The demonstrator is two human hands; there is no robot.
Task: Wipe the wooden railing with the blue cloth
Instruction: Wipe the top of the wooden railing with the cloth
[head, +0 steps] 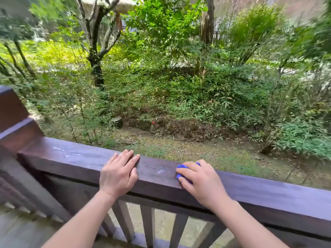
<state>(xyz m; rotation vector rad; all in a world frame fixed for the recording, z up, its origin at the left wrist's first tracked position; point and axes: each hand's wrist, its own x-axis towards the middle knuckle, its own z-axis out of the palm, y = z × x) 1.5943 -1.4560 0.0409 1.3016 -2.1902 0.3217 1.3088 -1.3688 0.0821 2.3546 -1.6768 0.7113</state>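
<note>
Head view: the right hand [200, 181] presses the bunched blue cloth [182, 171] onto the wooden railing [268, 196], cloth mostly under the curled fingers. The left hand [118, 174] lies flat, fingers spread, just beside it.

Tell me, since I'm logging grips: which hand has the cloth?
The right hand, pressing the blue cloth onto the wooden railing; the left hand lies flat and empty.

Left hand [119, 173]: flat, palm down, fingers extended together, thumb alongside, forearm bare and extended forward. Right hand [198, 179]: palm down, fingers curled and bunched in a closed grip, forearm bare, angled inward.
</note>
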